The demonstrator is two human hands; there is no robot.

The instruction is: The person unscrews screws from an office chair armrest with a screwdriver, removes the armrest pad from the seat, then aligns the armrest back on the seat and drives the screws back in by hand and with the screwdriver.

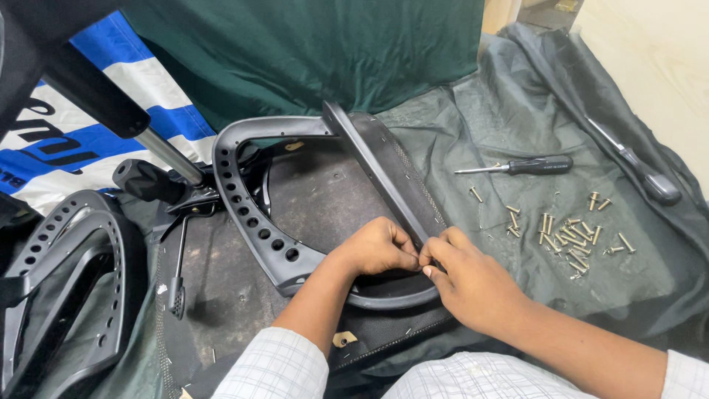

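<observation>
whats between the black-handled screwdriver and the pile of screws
In the head view, only bare dark cloth separates the screwdriver from the screw pile, apart from one stray screw.

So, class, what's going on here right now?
A person's left hand and right hand pinch together at the lower end of a black chair frame bar, over the curved armrest. A screwdriver and loose screws lie untouched on the dark cloth to the right.

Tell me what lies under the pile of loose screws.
The loose screws lie on a dark green-grey cloth, wrinkled and spread wide, which also carries the black-handled screwdriver. Whatever is beneath that cloth is covered and cannot be seen.
</observation>
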